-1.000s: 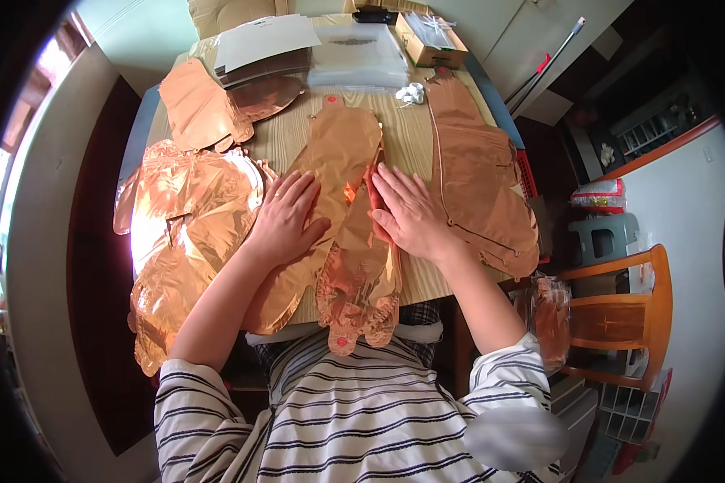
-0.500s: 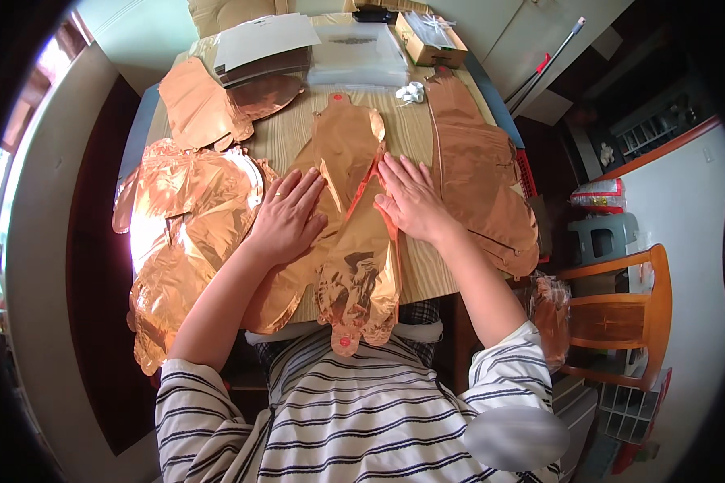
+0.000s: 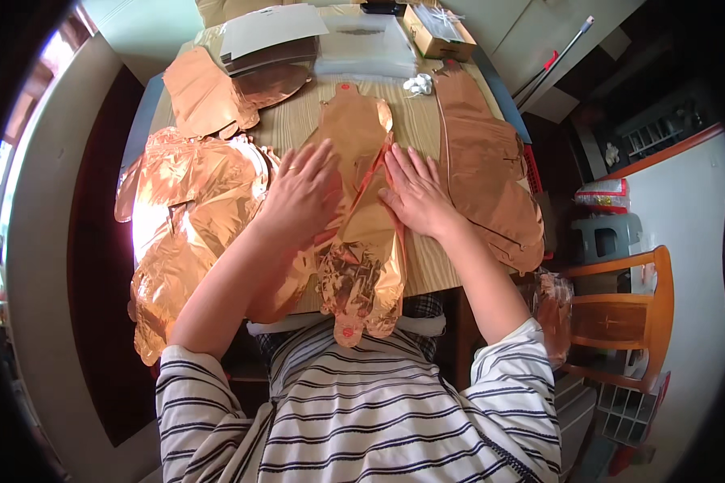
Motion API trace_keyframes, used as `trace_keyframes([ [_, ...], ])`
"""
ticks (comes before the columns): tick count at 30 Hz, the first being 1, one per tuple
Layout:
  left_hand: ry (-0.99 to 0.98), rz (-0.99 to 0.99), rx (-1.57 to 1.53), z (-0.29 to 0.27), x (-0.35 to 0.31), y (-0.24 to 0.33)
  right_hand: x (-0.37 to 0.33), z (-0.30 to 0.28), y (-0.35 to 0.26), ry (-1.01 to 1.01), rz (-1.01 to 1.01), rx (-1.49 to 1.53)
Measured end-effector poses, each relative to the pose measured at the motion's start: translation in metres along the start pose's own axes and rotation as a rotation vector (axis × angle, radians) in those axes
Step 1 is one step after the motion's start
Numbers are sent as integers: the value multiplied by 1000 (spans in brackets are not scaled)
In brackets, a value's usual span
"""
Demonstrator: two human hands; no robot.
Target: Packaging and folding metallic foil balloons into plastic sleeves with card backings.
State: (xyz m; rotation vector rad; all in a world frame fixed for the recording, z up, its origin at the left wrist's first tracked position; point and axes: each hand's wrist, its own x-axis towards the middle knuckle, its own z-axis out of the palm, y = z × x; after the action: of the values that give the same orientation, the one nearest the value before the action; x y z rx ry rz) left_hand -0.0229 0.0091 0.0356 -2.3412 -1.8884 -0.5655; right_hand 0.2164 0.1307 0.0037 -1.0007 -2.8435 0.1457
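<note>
A flat copper-coloured foil balloon point(image 3: 358, 221) lies lengthwise in front of me, with folded edges, a red strip along its middle and its lower end hanging over the table's near edge. My right hand point(image 3: 417, 193) rests flat along its right edge, fingers stretched out. Over its left side is my left hand point(image 3: 304, 189), fingers extended and holding nothing; it looks slightly raised, and it hides part of the foil beneath. More copper foil balloons point(image 3: 193, 233) are piled at the left, and flat, folded ones point(image 3: 487, 161) lie at the right.
At the far side of the wooden table point(image 3: 419, 109) are white sheets point(image 3: 274, 30), a stack of clear plastic sleeves point(image 3: 366, 48), a small box point(image 3: 437, 36) and a crumpled white bit point(image 3: 417, 84). A wooden chair point(image 3: 620, 314) stands to the right.
My left hand has shifted right and seems to have lifted off the foil. My right hand keeps its place on the balloon's right edge. The balloon's folds lie slightly differently.
</note>
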Motion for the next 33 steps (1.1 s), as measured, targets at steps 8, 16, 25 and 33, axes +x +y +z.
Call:
trace_keyframes([
  [8,-58,144,-390,50,76,28,5,-23,-16,-131,53,-5],
  [16,-44,144,-304,72,72,17,-67,-10,-60,15,38,96],
  [25,1,175,-236,76,72,17,-126,-31,-104,-70,-44,172],
  [33,-12,181,-222,71,71,17,-83,-19,-60,0,-40,168],
])
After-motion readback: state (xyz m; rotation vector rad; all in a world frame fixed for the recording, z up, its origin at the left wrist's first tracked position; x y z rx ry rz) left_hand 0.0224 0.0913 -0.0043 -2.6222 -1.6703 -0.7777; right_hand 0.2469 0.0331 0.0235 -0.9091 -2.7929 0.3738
